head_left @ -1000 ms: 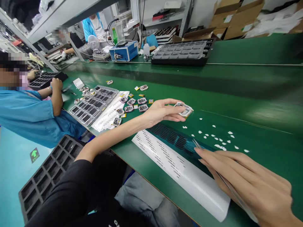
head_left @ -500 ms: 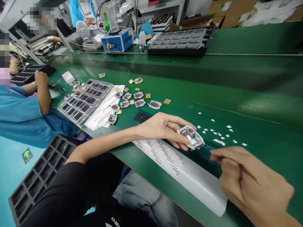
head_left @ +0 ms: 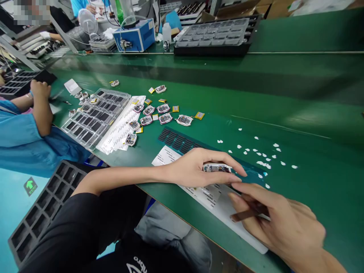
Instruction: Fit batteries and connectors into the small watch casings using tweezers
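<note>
My left hand is closed around an opened white-framed electronic module, gripped by its edges between thumb and fingers. The module is tilted, so its circuit side shows only in part. Close against it, my right hand grips slim metal tweezers, partly hidden in the palm. The right fingertips meet the left thumb at the module's near end. Beneath the hands lie a printed white label sheet and a blue film strip with black pieces.
Small white stickers are scattered to the right. More modules with yellow batteries lie beyond the left hand, beside a clear tray. A co-worker's arm rests at the left. A black compartment tray is below.
My right hand has moved left to meet the left hand at the module. The module has turned from face-up to edge-on. A few white stickers now show on the blue film's right end.
</note>
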`<state>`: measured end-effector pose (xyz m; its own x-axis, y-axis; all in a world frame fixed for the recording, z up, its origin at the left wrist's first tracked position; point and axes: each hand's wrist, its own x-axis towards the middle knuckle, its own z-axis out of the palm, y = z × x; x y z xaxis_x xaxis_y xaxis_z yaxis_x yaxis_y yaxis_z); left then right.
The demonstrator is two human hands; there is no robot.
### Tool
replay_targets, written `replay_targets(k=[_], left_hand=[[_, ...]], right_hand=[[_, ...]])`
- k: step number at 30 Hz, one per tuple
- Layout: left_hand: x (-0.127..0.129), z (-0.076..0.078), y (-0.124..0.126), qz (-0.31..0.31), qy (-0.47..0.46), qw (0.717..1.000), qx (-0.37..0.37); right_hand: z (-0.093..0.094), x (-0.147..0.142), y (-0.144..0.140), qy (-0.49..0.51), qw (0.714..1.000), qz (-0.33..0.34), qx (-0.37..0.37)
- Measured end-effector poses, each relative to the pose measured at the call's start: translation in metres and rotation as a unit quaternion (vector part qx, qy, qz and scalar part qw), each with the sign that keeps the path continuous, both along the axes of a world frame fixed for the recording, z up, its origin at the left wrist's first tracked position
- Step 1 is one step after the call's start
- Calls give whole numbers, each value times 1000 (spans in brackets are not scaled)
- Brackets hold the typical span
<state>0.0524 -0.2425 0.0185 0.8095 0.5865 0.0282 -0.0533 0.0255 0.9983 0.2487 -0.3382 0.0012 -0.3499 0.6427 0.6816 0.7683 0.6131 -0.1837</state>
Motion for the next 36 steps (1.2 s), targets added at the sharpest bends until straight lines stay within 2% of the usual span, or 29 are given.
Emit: replay_targets(k=[5,9,16,24,28,33,36], left_hand=[[-3,4,0,0,67,991,114],[-5,5,0,-9,103,985,136],[-5,-1,1,8,65,995,78],[-5,-3,1,-2,105,993,44],[-5,0,1,-11,109,994,-7],[-3,5,2,-21,109,986,-125],[-2,5,4,-6,109,982,-152]], right_hand=[[-1,-3,-3,4,999,-49,-3],[0,-2,-2,-28,998,-47,-10],[-3,-2,-4,-21,997,-73,6],[2,3,-1,-56,997,-29,-36],[1,7,2,-65,997,-23,-33],[-9,14,1,-65,996,-57,1],[-17,18,-3,-58,995,-87,6]])
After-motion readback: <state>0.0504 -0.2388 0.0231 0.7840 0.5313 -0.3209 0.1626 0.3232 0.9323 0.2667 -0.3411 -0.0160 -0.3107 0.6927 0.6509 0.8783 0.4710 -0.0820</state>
